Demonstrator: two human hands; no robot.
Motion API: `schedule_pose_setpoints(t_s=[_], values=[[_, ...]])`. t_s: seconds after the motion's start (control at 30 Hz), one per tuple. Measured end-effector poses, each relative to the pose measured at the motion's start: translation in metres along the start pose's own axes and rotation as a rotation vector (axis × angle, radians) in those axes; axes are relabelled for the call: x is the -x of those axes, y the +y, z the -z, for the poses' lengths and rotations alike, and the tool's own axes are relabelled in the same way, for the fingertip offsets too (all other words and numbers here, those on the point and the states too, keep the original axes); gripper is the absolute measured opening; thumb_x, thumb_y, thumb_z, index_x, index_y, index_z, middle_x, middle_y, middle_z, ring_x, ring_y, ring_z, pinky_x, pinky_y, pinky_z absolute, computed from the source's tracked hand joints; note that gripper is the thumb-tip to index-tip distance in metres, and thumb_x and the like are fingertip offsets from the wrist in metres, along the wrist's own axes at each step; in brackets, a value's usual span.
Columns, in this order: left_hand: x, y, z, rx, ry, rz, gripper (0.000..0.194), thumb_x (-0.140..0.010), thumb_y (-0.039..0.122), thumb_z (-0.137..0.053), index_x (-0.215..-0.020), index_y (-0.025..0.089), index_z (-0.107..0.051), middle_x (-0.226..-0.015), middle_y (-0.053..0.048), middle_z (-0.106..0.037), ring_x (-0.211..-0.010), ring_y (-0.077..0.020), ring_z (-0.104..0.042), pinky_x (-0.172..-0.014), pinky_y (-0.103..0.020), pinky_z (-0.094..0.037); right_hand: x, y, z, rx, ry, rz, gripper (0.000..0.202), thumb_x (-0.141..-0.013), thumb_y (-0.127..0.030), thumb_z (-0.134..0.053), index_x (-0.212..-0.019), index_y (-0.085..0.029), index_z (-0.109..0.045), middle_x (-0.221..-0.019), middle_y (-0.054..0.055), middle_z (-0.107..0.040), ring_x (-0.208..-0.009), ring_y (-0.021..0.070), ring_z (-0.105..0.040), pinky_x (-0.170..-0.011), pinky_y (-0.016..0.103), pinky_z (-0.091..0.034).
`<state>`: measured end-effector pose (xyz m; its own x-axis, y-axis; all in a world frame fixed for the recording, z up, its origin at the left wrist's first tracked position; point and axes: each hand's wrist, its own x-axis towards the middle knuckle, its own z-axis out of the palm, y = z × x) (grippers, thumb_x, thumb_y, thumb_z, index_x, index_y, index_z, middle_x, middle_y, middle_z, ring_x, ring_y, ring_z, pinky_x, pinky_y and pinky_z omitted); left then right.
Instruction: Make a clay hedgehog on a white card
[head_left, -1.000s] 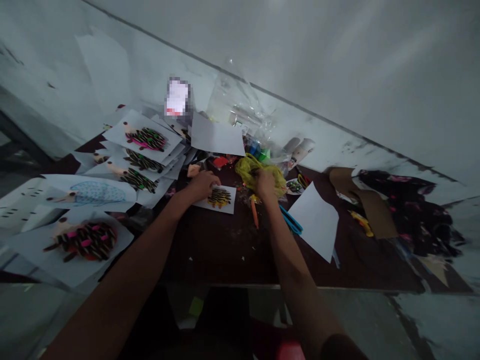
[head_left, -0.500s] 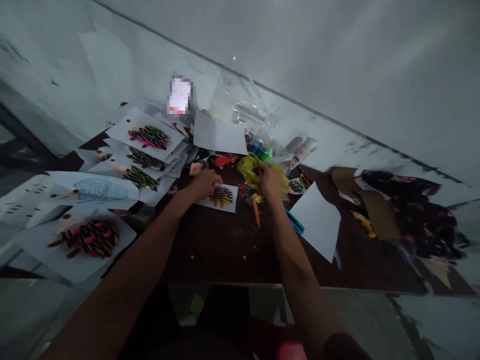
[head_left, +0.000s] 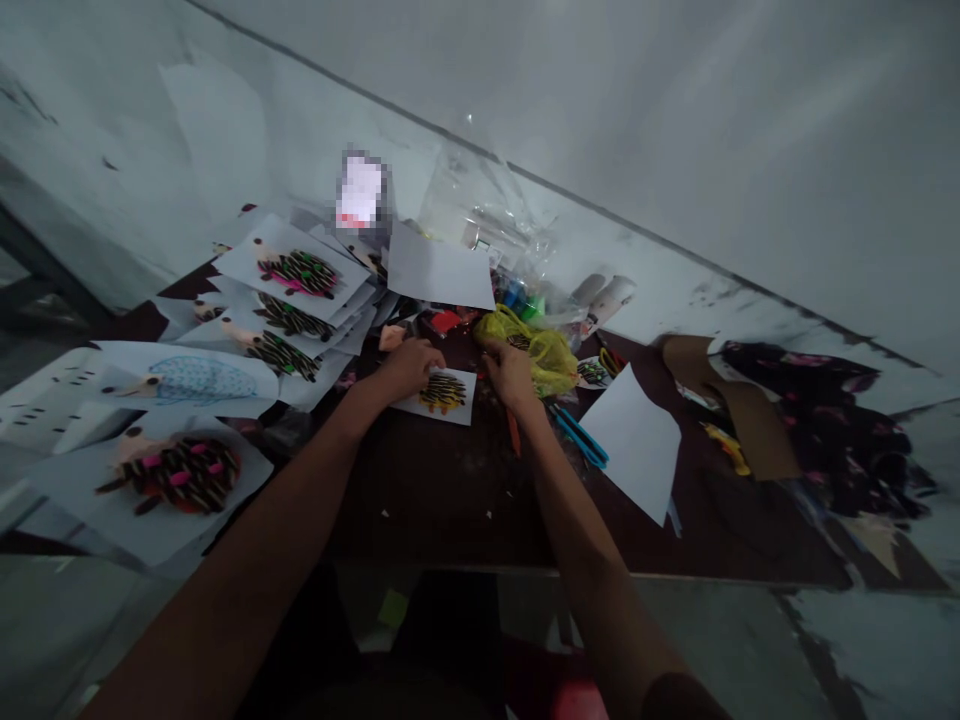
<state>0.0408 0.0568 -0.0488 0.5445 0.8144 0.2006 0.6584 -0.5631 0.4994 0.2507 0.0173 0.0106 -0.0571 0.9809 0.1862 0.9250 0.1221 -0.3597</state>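
A small white card (head_left: 457, 413) with a yellow and dark-striped hedgehog figure lies on the dark table. My left hand (head_left: 415, 368) grips its upper left part with bent fingers, covering the figure's head. To the right of the card, my right hand (head_left: 508, 372) has its fingers closed beside a crumpled yellow plastic bag (head_left: 553, 355). Whatever sits between those fingers is hidden. An orange stick-like tool (head_left: 514, 435) lies partly under my right wrist. Blue-handled scissors (head_left: 581, 437) rest further right.
Hedgehog pictures on paper (head_left: 296, 225) are stacked at left. Behind the card stand a blank sheet (head_left: 441, 268) and clear plastic bags (head_left: 487, 205). A white sheet (head_left: 634, 440), brown cardboard (head_left: 761, 430), a yellow cutter (head_left: 726, 447) and dark patterned cloth (head_left: 817, 400) lie right.
My right hand has come out of the yellow bag and moved left, closer to the card. More of the blue scissors shows. The left hand has stayed on the card.
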Motion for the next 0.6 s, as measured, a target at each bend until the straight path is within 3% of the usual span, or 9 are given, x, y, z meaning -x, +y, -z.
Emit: schedule_pose_setpoints(t_s=[0.27, 0.43, 0.6], values=[[0.001, 0.000, 0.001, -0.014, 0.003, -0.015, 0.037, -0.077, 0.006, -0.054, -0.098, 0.020, -0.081, -0.102, -0.009, -0.075, -0.097, -0.0231, -0.066, -0.092, -0.035, -0.049, 0.029, 0.011, 0.001, -0.373, 0.136, -0.029, 0.011, -0.083, -0.022, -0.063, -0.079, -0.017, -0.072, -0.082, 0.005, -0.070, -0.075, 0.0184, -0.061, -0.074, 0.029, -0.046], [0.001, -0.001, 0.000, -0.040, 0.001, -0.011, 0.037, -0.079, 0.007, -0.053, -0.098, 0.021, -0.081, -0.100, -0.008, -0.076, -0.096, -0.0228, -0.066, -0.091, -0.035, -0.050, 0.055, 0.012, -0.006, -0.550, 0.031, -0.027, 0.014, -0.079, -0.032, -0.064, -0.076, -0.020, -0.070, -0.076, 0.001, -0.069, -0.069, 0.0162, -0.057, -0.070, 0.027, -0.045], [0.001, -0.001, 0.001, -0.042, -0.013, -0.004, 0.037, -0.080, 0.006, -0.053, -0.100, 0.021, -0.081, -0.102, -0.009, -0.075, -0.098, -0.0225, -0.065, -0.093, -0.035, -0.048, 0.065, 0.009, -0.009, -0.647, -0.066, -0.047, 0.012, -0.077, -0.032, -0.068, -0.075, -0.020, -0.070, -0.075, 0.000, -0.069, -0.070, 0.0158, -0.060, -0.068, 0.027, -0.046]])
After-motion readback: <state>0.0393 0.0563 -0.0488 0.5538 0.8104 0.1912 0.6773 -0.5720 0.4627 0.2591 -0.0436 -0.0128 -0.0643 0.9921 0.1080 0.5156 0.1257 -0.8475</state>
